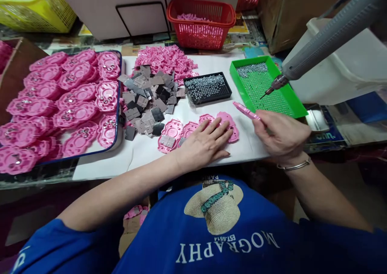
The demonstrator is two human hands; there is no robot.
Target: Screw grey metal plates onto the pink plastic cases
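Observation:
My left hand (201, 147) lies flat with its fingers spread over a row of pink plastic shells, partly hiding them. At the row's left end, a pink shell (173, 131) carries a grey metal plate (167, 141). A plain pink shell (231, 125) sits under the fingertips at the right end. My right hand (279, 133) is closed on a slim pink plastic piece (244, 110), seen almost edge-on and held above the white sheet. Over that hand hangs a grey electric screwdriver (320, 44), its bit pointing down-left above the green tray (298, 104); neither hand touches it.
Behind my left hand are a heap of grey metal plates (151, 96) and a pile of small pink parts (166, 60). A black screw tray (208, 98) stands beside the green one. Stacked pink shells fill a blue-rimmed tray (116, 133) at left. A red basket (201, 34) stands behind.

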